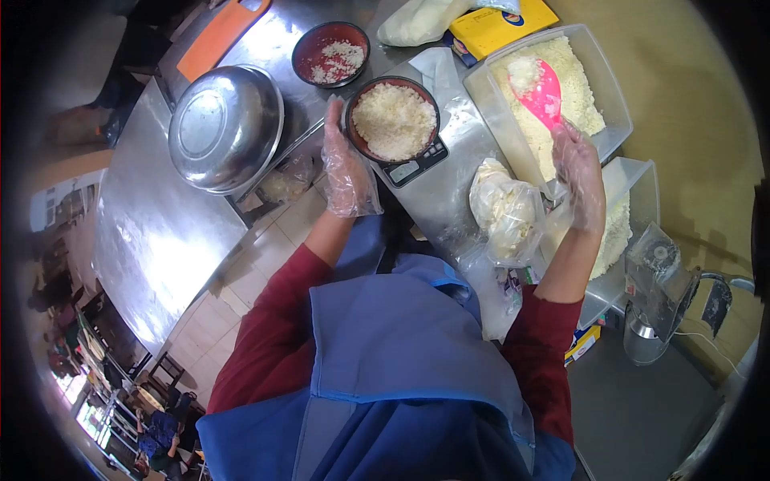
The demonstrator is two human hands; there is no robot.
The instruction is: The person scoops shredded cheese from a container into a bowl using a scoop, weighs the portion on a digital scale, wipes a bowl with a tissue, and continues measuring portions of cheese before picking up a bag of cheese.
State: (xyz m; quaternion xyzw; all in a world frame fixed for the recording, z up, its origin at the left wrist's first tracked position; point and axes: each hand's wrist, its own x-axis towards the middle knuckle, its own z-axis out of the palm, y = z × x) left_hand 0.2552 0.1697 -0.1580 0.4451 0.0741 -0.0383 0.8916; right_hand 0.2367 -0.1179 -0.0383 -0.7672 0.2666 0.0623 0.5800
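Clenching the loaded pink paddle, the right hand is holding it over the far tub, likely so spills land inside, while the open left hand is apparently steadying the filled bowl on the digital scale.

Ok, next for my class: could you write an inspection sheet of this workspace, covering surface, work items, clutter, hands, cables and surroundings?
Surface: metal counter, white residue in places.
Work items: heaped bowl of white crumbs on black scale; pink paddle over plastic tub.
Clutter: second bowl, upturned metal basin, orange board, yellow box.
Hands: both in clear gloves; left hand beside the heaped bowl, fingers extended; right hand grips the paddle.
Cables: thin white one, lower right.
Surroundings: tiled floor; people in the background.
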